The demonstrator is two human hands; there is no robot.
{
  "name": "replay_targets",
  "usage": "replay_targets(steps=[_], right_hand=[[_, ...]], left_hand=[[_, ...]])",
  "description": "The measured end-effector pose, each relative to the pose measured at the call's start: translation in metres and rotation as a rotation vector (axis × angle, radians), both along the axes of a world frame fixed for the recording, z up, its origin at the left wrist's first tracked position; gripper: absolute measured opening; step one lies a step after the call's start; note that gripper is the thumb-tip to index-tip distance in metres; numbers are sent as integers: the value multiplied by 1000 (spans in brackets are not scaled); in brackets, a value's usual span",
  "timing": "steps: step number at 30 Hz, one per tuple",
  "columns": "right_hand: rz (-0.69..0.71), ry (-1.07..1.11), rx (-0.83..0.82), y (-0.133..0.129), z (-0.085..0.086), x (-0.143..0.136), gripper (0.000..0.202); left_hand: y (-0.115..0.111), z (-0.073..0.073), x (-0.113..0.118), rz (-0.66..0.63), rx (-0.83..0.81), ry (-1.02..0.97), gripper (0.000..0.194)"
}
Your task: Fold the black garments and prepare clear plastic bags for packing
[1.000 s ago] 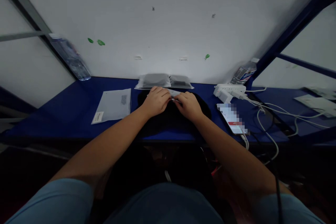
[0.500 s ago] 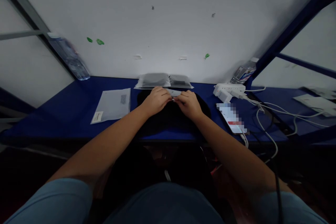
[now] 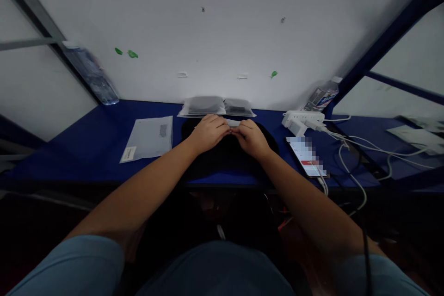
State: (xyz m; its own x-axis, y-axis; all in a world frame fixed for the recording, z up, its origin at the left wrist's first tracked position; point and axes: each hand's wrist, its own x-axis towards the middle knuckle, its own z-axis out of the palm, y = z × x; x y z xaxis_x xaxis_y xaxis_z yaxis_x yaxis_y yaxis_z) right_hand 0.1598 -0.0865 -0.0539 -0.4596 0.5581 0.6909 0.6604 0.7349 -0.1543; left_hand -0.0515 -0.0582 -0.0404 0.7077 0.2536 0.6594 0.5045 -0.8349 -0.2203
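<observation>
A dark, soft-looking black bundle, probably folded cloth, lies on the desk under both hands. My left hand is closed over its far part, fingertips pinched inward. Facing it, my right hand is closed too, and the fingertips of both hands meet. Between them shows a small whitish strip, pinched by the fingers; its near edge is hidden by them. Just beyond the bundle, two frosted zip bags with dark contents rest against the wall.
A flat frosted bag with a label lies left on the blue desk. At right are a phone, a white power strip and loose cables. Plastic bottles stand in the left and right corners.
The fingertips have come closer together, and the whitish strip between them shows less than before. The arms and the things on the desk have hardly moved.
</observation>
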Motion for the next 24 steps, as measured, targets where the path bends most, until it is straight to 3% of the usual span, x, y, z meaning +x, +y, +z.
replay_targets(steps=[10,20,24], right_hand=[[-164,-174,55,-4,0,-4,23],[-176,-159,36,-4,0,-4,26],[-186,-189,44,-5,-1,-6,26]], left_hand=[[-3,2,2,-7,24,100,19],[-2,1,1,-24,-61,6,22],[-3,-2,3,2,-16,50,21]])
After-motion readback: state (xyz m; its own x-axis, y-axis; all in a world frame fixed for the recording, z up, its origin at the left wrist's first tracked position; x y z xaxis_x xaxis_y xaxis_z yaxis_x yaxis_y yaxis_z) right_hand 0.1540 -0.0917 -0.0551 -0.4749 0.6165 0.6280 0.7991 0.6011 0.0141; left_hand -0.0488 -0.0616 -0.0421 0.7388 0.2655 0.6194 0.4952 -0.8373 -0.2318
